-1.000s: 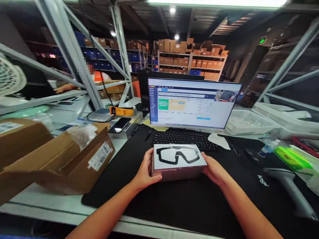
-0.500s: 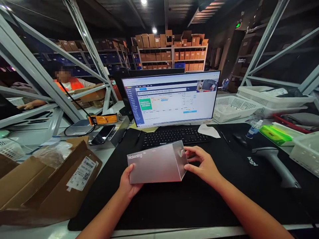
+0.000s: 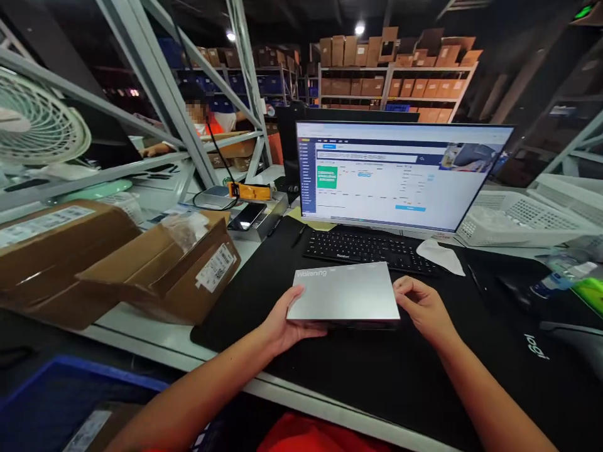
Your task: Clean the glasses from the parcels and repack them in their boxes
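Observation:
A flat-sided silver-grey box [image 3: 346,294] marked "Wakening" is held above the black desk mat. My left hand [image 3: 287,317] grips its left end, thumb on the top face and fingers underneath. At the right end, my right hand [image 3: 421,307] has thumb and fingertips pinched together against the box's edge. Whatever lies between those fingertips is hidden. Just behind the box is a black keyboard [image 3: 367,248], with a lit monitor [image 3: 377,188] above it.
Open cardboard boxes [image 3: 188,263] stand on the left, by a phone [image 3: 248,216]. To the right are a white cloth [image 3: 440,254], a mouse [image 3: 516,292], a bottle [image 3: 558,279] and a white basket [image 3: 518,216]. A person [image 3: 200,119] sits behind the metal frame.
My view has swung left, bringing in a fan and a blue crate. The box has tipped so its top face shows and its right end no longer does. My right fingers have closed together.

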`<state>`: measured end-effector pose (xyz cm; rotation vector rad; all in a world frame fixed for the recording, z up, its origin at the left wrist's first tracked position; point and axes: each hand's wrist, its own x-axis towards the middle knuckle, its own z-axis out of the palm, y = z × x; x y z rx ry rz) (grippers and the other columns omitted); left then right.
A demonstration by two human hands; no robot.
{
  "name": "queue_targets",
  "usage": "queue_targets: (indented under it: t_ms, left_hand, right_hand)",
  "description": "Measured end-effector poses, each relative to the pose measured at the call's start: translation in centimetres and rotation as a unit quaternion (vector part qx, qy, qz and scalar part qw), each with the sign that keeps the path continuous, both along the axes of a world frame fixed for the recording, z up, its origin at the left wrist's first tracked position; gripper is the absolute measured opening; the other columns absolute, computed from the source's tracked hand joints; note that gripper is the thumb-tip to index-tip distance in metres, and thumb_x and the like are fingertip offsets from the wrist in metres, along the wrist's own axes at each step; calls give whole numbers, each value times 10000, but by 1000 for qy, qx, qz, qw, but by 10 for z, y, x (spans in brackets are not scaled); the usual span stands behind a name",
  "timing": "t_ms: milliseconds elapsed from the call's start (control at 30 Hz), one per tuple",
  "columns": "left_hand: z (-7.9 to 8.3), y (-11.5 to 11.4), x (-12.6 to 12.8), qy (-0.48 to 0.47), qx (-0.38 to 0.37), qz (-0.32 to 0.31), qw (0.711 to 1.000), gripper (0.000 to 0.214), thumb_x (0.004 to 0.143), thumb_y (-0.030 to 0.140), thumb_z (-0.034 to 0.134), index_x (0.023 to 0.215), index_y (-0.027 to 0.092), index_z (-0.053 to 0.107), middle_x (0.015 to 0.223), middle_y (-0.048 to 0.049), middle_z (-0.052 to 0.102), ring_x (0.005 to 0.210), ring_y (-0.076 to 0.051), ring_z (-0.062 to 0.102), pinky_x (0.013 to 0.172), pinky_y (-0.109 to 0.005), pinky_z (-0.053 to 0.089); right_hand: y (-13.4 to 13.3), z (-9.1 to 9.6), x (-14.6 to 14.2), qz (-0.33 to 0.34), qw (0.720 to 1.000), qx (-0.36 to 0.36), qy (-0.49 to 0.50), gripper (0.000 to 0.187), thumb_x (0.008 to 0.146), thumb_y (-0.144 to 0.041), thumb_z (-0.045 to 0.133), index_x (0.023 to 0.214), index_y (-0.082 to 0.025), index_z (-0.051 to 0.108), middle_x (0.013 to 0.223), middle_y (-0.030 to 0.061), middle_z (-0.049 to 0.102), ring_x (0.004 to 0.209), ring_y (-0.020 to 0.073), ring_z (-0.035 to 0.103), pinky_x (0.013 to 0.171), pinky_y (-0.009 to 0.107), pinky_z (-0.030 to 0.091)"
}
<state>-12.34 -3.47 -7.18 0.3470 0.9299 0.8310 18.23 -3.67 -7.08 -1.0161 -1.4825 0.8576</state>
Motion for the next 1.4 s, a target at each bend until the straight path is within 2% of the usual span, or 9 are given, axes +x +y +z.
queue_targets:
  t_ms: [133, 267, 367, 467, 667, 900, 1133, 1267, 1400]
  left_hand:
    - [-2, -8, -12, 9, -26, -51, 998, 456, 880, 520, 562, 1121, 139, 635, 955, -121, 746, 896, -289, 724, 829, -460, 598]
    - [-1, -10, -24, 30, 17, -134, 990, 628, 741, 658, 661, 1108, 148, 640, 962, -124, 755, 862, -295, 721, 715, -410, 604]
    - [-1, -11, -27, 28, 23, -237, 971, 814, 626, 787, 671, 1116, 137, 647, 966, -133, 756, 811, -294, 719, 667, -376, 593]
    - [1, -12, -25, 15, 2, -325, 946, 898, 611, 860, 605, 1138, 134, 644, 973, -136, 752, 787, -279, 708, 653, -361, 590]
    - [15, 8, -18, 69, -29, -357, 931, 818, 711, 817, 516, 1193, 164, 617, 1024, -134, 740, 804, -270, 706, 669, -369, 600]
    - [33, 40, -10, 92, -32, -403, 910, 754, 755, 771, 498, 1178, 163, 636, 1009, -152, 731, 798, -269, 703, 650, -342, 588]
    - [28, 51, -12, 94, -21, -404, 910, 754, 767, 775, 486, 1226, 190, 609, 1100, -138, 724, 812, -255, 706, 667, -339, 597]
    - [23, 47, -17, 96, -35, -405, 908, 777, 762, 786, 453, 1187, 158, 624, 1052, -154, 728, 770, -255, 709, 641, -337, 599]
    - [29, 47, -19, 80, -58, -400, 911, 689, 814, 719, 477, 1177, 159, 647, 1096, -166, 730, 736, -253, 712, 629, -350, 610]
  right_hand:
    - [-2, 4, -1, -47, 997, -54, -32, 287, 770, -449, 800, 690, -209, 663, 759, 28, 675, 717, 168, 613, 677, 267, 487]
    - [-16, 10, 7, -70, 990, -97, -69, 295, 773, -471, 786, 693, -204, 690, 717, 27, 667, 675, 163, 593, 639, 258, 474]
    - [-33, 3, 20, -72, 988, -128, -51, 311, 757, -483, 806, 692, -199, 696, 725, 30, 672, 681, 161, 590, 640, 251, 469]
    - [-48, -12, 35, -79, 983, -168, 9, 312, 750, -483, 824, 711, -204, 689, 745, 21, 678, 684, 146, 578, 644, 238, 464]
    - [-53, -35, 44, -124, 963, -215, 109, 383, 588, -428, 938, 704, -200, 653, 662, -10, 642, 620, 131, 546, 577, 224, 438]
    - [-34, -30, 58, -131, 954, -229, 141, 414, 541, -453, 948, 665, -188, 654, 602, -6, 624, 559, 125, 525, 541, 238, 432]
    - [-18, -31, 82, -147, 946, -246, 153, 412, 466, -398, 967, 632, -191, 652, 569, -15, 610, 531, 118, 515, 507, 230, 419]
    - [-21, -31, 93, -158, 937, -266, 161, 407, 437, -360, 971, 633, -191, 658, 548, -13, 603, 515, 124, 529, 481, 229, 415]
    - [-29, -31, 101, -175, 928, -284, 164, 382, 421, -318, 967, 609, -187, 662, 497, -27, 563, 480, 108, 509, 444, 209, 387]
